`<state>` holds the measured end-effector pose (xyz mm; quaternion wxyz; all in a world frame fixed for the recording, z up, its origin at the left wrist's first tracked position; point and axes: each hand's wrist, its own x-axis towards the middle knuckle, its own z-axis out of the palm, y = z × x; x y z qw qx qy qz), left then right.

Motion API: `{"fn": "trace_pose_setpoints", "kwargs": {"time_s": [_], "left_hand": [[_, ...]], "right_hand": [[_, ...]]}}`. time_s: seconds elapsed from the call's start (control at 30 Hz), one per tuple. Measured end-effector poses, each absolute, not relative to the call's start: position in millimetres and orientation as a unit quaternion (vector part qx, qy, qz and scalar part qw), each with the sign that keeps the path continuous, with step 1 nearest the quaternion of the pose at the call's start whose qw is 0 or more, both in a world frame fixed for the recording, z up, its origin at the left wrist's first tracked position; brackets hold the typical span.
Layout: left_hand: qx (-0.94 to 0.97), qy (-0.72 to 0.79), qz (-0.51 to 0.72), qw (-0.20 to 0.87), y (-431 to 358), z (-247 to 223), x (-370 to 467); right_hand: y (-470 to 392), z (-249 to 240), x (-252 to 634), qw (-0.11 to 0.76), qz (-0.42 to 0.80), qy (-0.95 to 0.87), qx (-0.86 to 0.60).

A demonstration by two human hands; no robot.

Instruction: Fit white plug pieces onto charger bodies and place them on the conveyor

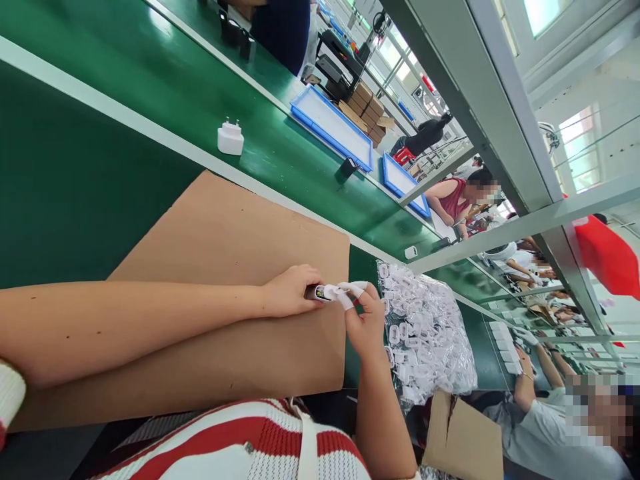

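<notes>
Over the brown cardboard sheet [280, 233], my left hand [293, 290] is closed around a small white-and-dark device [319, 293], its open end facing right. My right hand [365, 313] wears white finger covers on the thumb and a finger. Those covered fingertips pinch a small white part [331, 292] at the device's open end. The two hands nearly meet. Just right of my right hand lies a clear plastic bag [430, 327] with several small white plastic parts.
A white plug adapter [231, 139], a black block [347, 169] and a small white piece [411, 253] sit on the green belt [280, 153]. Blue trays [333, 125] line its far side. A cardboard box [463, 433] and a co-worker [555, 427] are at lower right.
</notes>
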<state>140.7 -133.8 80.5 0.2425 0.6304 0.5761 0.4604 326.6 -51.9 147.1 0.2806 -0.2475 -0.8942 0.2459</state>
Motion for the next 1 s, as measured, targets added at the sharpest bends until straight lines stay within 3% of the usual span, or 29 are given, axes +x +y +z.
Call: {"fn": "trace_pose_setpoints", "kwargs": {"time_s": [0.2,0.4,0.7,0.8,0.9,1.0], "left_hand": [[0.635,0.569,0.465,0.236,-132.0,76.2,139.2],[0.642,0.581,0.446,0.229,-132.1,76.7,138.2],[0.634,0.574,0.463,0.234,-130.2,72.4,138.3],[0.636,0.570,0.462,0.239,-130.4,73.6,137.3],[0.640,0.571,0.456,0.239,-130.8,76.3,136.1],[0.644,0.582,0.439,0.232,-130.8,77.8,135.4]], "right_hand": [[-53.1,145.2,321.6,0.192,0.200,-0.933,-0.228],[-48.3,140.0,317.3,0.258,0.194,-0.922,-0.214],[-43.6,135.2,315.1,0.213,0.085,-0.950,-0.214],[-40.1,136.1,314.0,0.199,0.148,-0.945,-0.213],[-40.8,135.3,314.6,0.240,0.212,-0.921,-0.220],[-44.6,135.2,317.1,0.284,0.180,-0.915,-0.223]]}}
